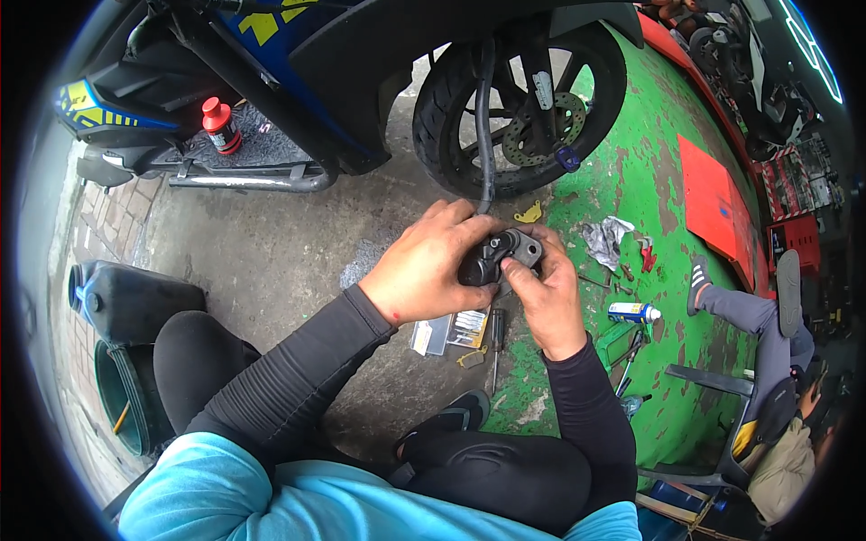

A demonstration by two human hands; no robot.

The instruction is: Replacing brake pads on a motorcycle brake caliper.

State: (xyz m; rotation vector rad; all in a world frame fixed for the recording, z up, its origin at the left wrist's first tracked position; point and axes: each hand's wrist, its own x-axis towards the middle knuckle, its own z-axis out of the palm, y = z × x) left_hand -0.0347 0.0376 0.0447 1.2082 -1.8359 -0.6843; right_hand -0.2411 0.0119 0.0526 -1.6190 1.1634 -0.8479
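Blue and black, the motorcycle [311, 77] stood at the far side, its front wheel [439, 122] in place and its brake disc [519, 144] without a caliper. Sleeved forearms [293, 361] reached in from the near side, elbows bent, wrists turned inward. The left hand [428, 266] wrapped one end of the dark caliper [521, 248], the right hand [550, 307] gripped the other, thumb across it. Held nearer than the wheel, it looked removed, with refitting undone; two yellow plates [529, 213] lay loose on the floor.
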